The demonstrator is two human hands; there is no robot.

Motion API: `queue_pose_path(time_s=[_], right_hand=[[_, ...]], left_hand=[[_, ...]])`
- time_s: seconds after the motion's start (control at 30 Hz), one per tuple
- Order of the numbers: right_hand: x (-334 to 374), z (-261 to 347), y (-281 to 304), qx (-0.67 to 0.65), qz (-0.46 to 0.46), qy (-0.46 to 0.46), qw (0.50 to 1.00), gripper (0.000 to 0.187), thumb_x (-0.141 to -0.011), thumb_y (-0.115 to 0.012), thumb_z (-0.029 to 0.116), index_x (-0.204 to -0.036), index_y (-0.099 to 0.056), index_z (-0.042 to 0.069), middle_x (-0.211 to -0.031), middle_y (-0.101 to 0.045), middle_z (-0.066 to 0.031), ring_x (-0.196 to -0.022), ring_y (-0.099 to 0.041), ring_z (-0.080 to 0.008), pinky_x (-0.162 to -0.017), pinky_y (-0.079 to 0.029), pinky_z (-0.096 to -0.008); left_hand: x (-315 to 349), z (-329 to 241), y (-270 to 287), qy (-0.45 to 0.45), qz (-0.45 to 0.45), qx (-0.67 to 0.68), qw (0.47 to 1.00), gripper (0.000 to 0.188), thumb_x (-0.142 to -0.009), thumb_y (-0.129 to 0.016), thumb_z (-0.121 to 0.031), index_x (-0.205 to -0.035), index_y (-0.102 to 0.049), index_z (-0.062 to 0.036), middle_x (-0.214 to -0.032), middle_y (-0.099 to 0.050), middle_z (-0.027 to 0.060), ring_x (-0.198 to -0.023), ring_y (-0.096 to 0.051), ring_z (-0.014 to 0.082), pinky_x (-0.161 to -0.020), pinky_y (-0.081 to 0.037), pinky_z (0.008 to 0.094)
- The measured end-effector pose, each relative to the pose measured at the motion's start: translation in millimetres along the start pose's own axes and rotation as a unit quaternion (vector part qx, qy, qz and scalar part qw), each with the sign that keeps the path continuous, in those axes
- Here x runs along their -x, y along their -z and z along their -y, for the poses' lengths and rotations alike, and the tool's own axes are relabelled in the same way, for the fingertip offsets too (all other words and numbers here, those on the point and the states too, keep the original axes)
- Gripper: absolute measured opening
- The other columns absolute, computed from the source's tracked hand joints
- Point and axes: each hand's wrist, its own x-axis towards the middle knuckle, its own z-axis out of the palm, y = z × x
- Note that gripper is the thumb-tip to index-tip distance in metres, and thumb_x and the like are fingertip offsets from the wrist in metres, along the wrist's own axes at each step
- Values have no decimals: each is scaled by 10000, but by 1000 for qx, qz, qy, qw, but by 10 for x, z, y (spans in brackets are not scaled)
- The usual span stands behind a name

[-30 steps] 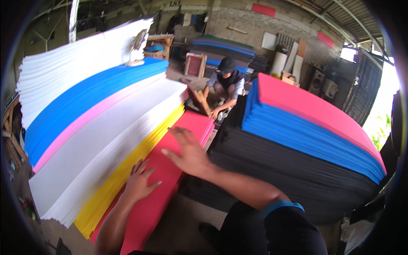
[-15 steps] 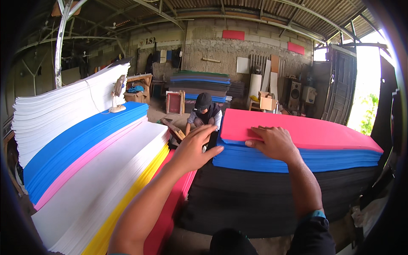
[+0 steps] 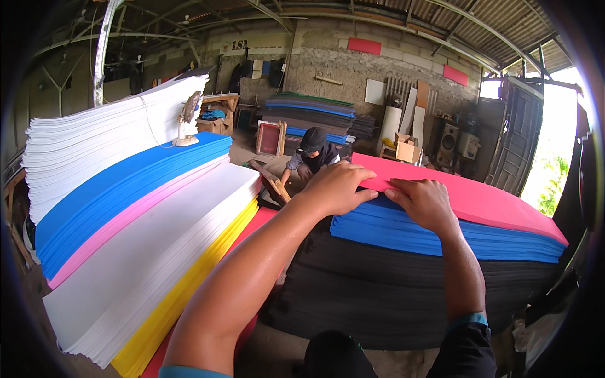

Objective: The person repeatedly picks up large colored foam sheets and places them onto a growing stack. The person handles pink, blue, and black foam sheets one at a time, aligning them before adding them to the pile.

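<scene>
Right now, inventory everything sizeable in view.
Red top sheet: at least one, red, right
Right blue stack: one, blue, underneath
Black stack: one, black, lowest right
Tall white stack: one, white, far left
Left blue stack: one, blue, beside it
Pink layer: one, pink, beside that
Low white stack: one, white, left
Yellow stack: one, yellow, lower left
Red stack: one, red, beside yellow
Fan: one, white base, on left blue stack
Co-worker: one, dark cap, centre
Framed panel: one, red, back
Back stack: one, mixed, back
Panels: two, red, high at back
Cardboard box: one, brown, back right
Speaker: one, dark, back right
Door: one, dark, far right
Left hand, right hand: one each, on red top sheet
</scene>
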Motion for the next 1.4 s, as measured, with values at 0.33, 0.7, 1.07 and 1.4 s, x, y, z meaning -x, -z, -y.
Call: queue_pose_path(time_s=[0.33,0.7,1.07,1.4], right_hand=[[815,-253,-34,120,-190,-43,974,459,-817,-809,197,-1271,-771,148,-1092,-828,-64,-1062,-788,-303,-953,-592,-470],[449,1319,-520,82,-305,115,942,402,-747,-704,52,-1123,-826,124,-1121,-828,-38,-1029,-788,-238,-897,-590,-425],[297,735,-313,-28,-201,88,975,441,-716,-694,-55,-1128,-797,65,-1119,-814,-124,-1102,-768,-339,-952,-596,-463],[199,490,-357,-63,-167,100,979,397,-779,-713,-10,-1153,-823,68,-1158,-816,-153,-1148,-756,-396,-1017,-575,-502]], left_hand=[[970,748,849,-90,-94,-213,968,333,-931,-788,-176,-1262,-791,-137,-1187,-816,73,-1147,-754,259,-1217,-484,520],[2677,48,1528,129,-86,-381,912,496,-821,-806,-77,-1306,-793,-181,-1296,-810,65,-1307,-710,288,-1203,-472,551],[2956,-71,2218,125,-134,-453,873,557,-760,-727,32,-1241,-835,-228,-1227,-836,25,-1167,-791,261,-981,-640,400],[4852,-951,3248,241,-143,-510,813,509,-731,-652,53,-1199,-819,-58,-1202,-824,147,-1204,-767,369,-1100,-582,476]])
